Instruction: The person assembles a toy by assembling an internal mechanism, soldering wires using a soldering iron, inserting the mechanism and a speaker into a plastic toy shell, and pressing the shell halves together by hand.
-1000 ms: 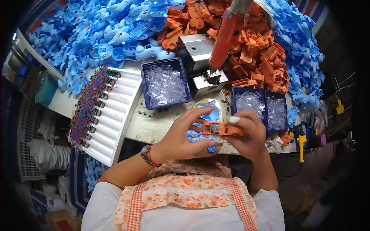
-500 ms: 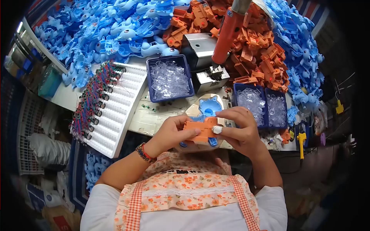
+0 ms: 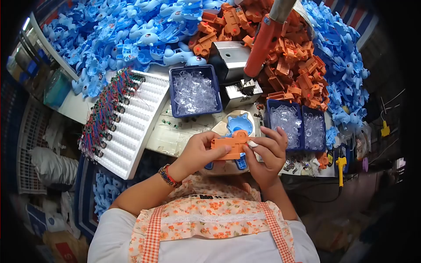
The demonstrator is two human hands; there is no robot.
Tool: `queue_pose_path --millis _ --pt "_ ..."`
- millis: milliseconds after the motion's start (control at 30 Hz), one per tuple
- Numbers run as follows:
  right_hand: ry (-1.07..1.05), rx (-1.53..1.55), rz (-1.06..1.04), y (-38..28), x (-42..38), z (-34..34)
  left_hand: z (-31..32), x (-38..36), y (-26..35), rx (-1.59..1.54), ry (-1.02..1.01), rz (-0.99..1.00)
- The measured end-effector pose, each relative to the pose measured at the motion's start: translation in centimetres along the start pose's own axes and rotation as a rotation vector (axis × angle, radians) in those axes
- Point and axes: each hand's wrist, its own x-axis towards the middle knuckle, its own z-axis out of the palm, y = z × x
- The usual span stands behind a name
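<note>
An orange plastic housing (image 3: 228, 147) lies level in my left hand (image 3: 201, 151), the thumb pressed flat on its upper face near the left end. At its right end, the thumb and forefinger of my right hand (image 3: 266, 158) pinch close at the edge, while the other fingers are raised and spread. A white wrap (image 3: 252, 143) shows on one right fingertip. Behind and under the housing, a light-blue animal-shaped shell (image 3: 240, 124) rests in a pale holder (image 3: 222, 127). Blue feet of the shell stick out below the housing, and my hands partly cover the holder.
Blue bins (image 3: 195, 113) of clear plastic parts stand left and right of the holder. A white foam tray (image 3: 131, 131) carries wired components. Beyond are a metal device (image 3: 241, 94), a hanging red-orange tool (image 3: 263, 46), piled orange housings (image 3: 302, 65) and blue shells (image 3: 144, 39).
My right hand has drawn in and turned, its outer fingers now lifted off and spread. The left hand keeps the housing almost in place.
</note>
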Motion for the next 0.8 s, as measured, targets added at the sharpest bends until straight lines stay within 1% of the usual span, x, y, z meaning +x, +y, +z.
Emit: queue_pose_path --millis 33,100,167,200,233,300,333,367,433,467,500,533,567,600,633,667,700,733,767,800 --pt "0.071 -0.013 0.074 0.0 -0.2 0.5 -0.1 0.2 -0.4 0.024 0.000 0.026" --pt "0.080 -0.019 0.066 0.3 -0.2 0.8 0.0 0.3 -0.4 0.054 -0.005 0.058" --pt "0.051 0.279 0.335 0.4 -0.3 0.5 0.1 0.1 0.0 -0.024 -0.008 -0.012" --pt "0.030 0.405 0.407 1.2 -0.4 0.2 -0.1 0.1 -0.3 0.010 -0.026 0.052" --pt "0.031 0.403 0.403 1.8 -0.4 -0.2 -0.2 0.1 -0.4 0.010 -0.029 0.057" --pt "-0.216 0.709 0.618 2.4 -0.4 -0.8 0.0 -0.1 -0.3 0.223 -0.039 0.219" --pt "-0.166 0.783 0.662 2.2 -0.3 -0.6 0.3 -0.5 0.0 0.238 -0.016 0.217" --pt "-0.163 0.779 0.665 2.2 -0.1 -0.8 0.5 -0.7 0.5 0.237 -0.021 0.215" --pt "-0.253 0.752 0.505 1.9 0.2 -1.4 0.5 -0.8 1.1 0.702 -0.032 0.418" --pt "-0.243 0.697 0.456 1.4 0.4 -1.4 0.6 -0.6 1.0 0.702 -0.033 0.414" --pt "-0.243 0.699 0.460 1.5 0.3 -1.2 0.8 -0.3 0.7 0.765 0.017 0.535" --pt "-0.236 0.726 0.536 1.8 0.4 -0.9 0.9 -0.2 0.4 0.827 0.071 0.654" --pt "-0.229 0.754 0.613 2.1 0.5 -0.5 1.0 0.0 0.1 0.828 0.074 0.645" --pt "-0.253 0.892 0.738 2.6 0.9 -0.1 0.9 0.4 0.1 0.647 0.048 0.471" --pt "-0.431 0.869 0.814 2.9 2.6 -0.5 0.9 0.8 0.0 0.467 0.021 0.304" --pt "-0.442 0.897 0.833 3.3 3.4 -0.4 0.9 1.2 -0.3 0.240 -0.047 0.202" --pt "-0.453 0.923 0.847 3.5 4.1 -0.2 1.0 1.4 0.0 0.247 -0.046 0.215" --pt "-0.271 0.724 0.618 3.1 4.4 0.1 1.1 1.4 0.2 0.061 -0.073 0.123" --pt "-0.274 0.723 0.604 2.8 4.9 -0.3 1.1 1.4 0.3 -0.129 -0.098 0.030" --pt "-0.111 0.482 0.337 2.3 5.6 -0.8 1.5 1.0 0.9 -0.209 -0.090 -0.024"
